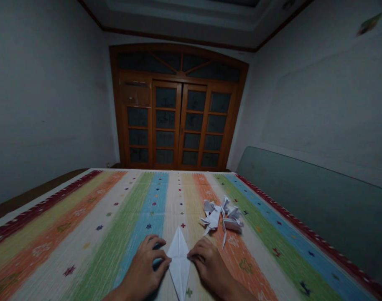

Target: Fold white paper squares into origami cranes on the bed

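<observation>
A white sheet of paper folded into a long diamond [179, 263] lies on the striped tablecloth in front of me, one point facing away. A crease runs down its middle. My left hand [148, 261] pinches its left corner between thumb and fingers. At the opposite corner my right hand [210, 263] has thumb and fingertips closed on the paper's edge. Beyond my right hand sits a small cluster of folded white paper figures [222, 215] with pointed tips, leaning against one another.
The tablecloth [112, 234] has coloured stripes with small motifs and covers the long table. A pale green panel [304, 188] stands along the right side. At the far end are wooden doors with glass panes [180, 121], between white walls.
</observation>
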`<action>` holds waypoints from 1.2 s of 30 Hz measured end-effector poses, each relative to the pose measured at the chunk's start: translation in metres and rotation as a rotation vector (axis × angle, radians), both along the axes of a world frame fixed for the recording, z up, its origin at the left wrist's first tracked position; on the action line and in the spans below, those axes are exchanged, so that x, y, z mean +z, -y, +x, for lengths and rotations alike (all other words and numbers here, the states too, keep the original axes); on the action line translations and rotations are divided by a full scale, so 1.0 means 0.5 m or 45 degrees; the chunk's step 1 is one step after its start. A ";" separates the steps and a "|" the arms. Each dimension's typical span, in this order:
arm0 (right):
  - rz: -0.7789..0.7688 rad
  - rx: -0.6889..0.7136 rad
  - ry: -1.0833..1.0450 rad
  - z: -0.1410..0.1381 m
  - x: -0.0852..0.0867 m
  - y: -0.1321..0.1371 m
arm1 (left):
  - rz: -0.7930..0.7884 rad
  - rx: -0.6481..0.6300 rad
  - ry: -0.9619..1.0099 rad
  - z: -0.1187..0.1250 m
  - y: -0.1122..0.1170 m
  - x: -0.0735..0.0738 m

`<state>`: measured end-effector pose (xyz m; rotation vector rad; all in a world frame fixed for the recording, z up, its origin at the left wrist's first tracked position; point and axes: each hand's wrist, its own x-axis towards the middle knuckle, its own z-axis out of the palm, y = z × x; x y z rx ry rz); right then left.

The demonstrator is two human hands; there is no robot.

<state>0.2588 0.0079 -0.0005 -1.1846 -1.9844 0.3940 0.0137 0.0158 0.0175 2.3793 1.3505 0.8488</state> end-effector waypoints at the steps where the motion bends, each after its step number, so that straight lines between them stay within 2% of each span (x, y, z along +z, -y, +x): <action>1: -0.022 -0.015 0.008 -0.001 0.002 0.001 | -0.009 0.017 0.004 0.001 -0.002 0.000; 10: -0.218 -0.122 -0.005 -0.015 0.025 0.011 | -0.027 0.088 0.051 -0.001 -0.015 -0.013; 18: -0.252 -0.326 0.040 -0.019 0.019 0.003 | -0.008 0.144 0.060 0.005 -0.017 -0.016; 24: -0.279 -0.279 0.013 -0.024 0.025 0.010 | -0.014 0.202 0.037 0.004 -0.018 -0.020; 30: -0.300 -0.191 -0.189 -0.025 0.021 -0.001 | -0.017 0.141 0.061 -0.001 -0.022 -0.025; 36: -0.412 -0.010 -0.434 -0.033 0.012 -0.003 | -0.097 0.006 0.263 -0.004 -0.025 -0.026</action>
